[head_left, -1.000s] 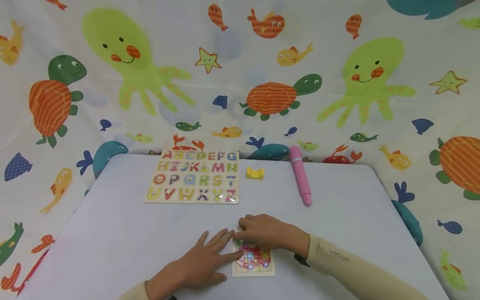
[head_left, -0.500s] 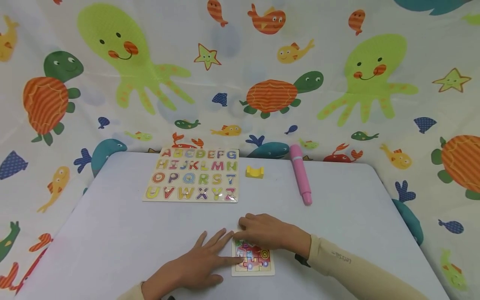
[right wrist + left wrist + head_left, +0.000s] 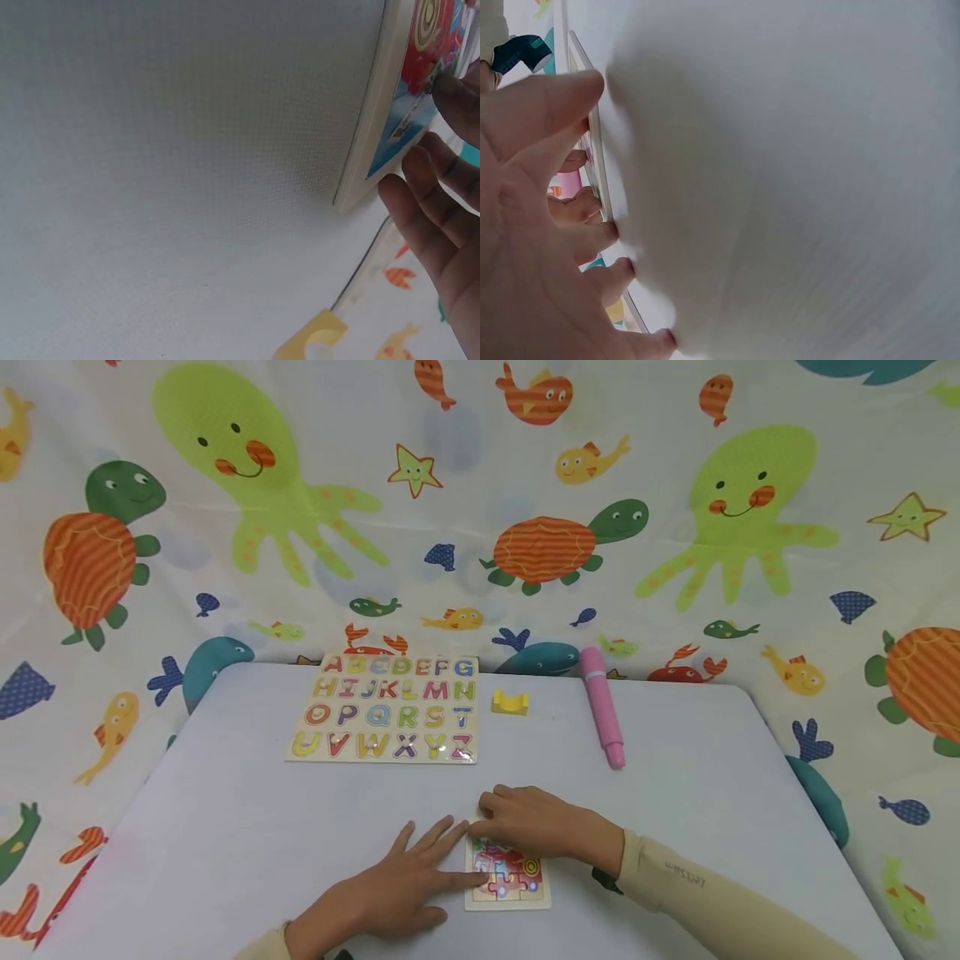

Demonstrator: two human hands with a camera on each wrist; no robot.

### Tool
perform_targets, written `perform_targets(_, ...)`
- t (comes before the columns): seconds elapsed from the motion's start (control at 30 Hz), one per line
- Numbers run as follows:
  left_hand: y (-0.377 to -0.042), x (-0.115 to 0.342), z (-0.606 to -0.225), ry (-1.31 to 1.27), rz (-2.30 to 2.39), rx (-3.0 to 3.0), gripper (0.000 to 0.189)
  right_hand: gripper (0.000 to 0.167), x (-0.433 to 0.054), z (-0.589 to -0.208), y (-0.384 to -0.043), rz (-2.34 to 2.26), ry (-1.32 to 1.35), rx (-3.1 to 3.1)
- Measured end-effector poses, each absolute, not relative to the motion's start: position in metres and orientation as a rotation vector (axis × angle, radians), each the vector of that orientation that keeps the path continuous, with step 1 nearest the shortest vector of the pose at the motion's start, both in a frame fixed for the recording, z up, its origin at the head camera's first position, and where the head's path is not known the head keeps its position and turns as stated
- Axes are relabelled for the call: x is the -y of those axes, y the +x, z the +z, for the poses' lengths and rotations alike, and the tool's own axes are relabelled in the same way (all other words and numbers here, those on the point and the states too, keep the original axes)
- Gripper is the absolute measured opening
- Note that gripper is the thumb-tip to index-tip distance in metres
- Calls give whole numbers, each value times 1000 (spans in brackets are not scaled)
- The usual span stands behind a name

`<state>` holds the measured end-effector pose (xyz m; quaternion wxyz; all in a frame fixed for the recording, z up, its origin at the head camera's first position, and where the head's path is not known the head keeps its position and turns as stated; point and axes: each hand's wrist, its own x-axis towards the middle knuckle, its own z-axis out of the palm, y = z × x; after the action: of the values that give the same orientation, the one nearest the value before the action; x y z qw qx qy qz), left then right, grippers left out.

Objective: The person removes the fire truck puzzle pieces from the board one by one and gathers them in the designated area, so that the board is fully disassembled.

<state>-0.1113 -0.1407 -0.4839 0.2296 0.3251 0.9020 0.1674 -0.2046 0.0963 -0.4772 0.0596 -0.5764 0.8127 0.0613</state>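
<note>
Index finger of the left hand (image 3: 397, 889) has slipped slightly nearer the close edge of the puzzle (image 3: 504, 885); the right hand (image 3: 528, 821) keeps its place

The small framed jigsaw puzzle lies flat on the white table (image 3: 675, 777), right in front of the person, between the two hands. The left hand comes in from the left with its fingers spread: the index fingertip rests across the left rim onto the pieces, the other fingers fan out over the table just beside the frame, and the thumb points toward the frame.

The right hand covers the far part of the puzzle. Its fingers bend round the far edge while the thumb lies on the printed face, so it grips the puzzle there; whether it also pinches a single piece cannot be told.

Well beyond both hands are an alphabet board (image 3: 382, 759), a yellow block (image 3: 510, 710) and a pink stick (image 3: 602, 710), with a sea-creature cloth (image 3: 337, 410) behind.
</note>
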Motion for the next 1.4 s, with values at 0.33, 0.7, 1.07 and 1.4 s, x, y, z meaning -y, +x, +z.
perform_targets(0.33, -112, 140, -483, 898, 455, -2485, 63, 48, -96, -480, -208, 189, -1738, -2446)
perform_targets(0.7, -113, 137, -485, 915, 473, -2477, 64, 28, -101, -482, -208, 190, -1725, -2450)
perform_targets(1.07, -112, 139, -482, 859, 480, -2467, 63, 46, -98, -478, -206, 186, -1752, -2461)
perform_targets(1.4, -112, 139, -482, 877, 464, -2475, 65, 52, -96, -474, -207, 238, -1755, -2431)
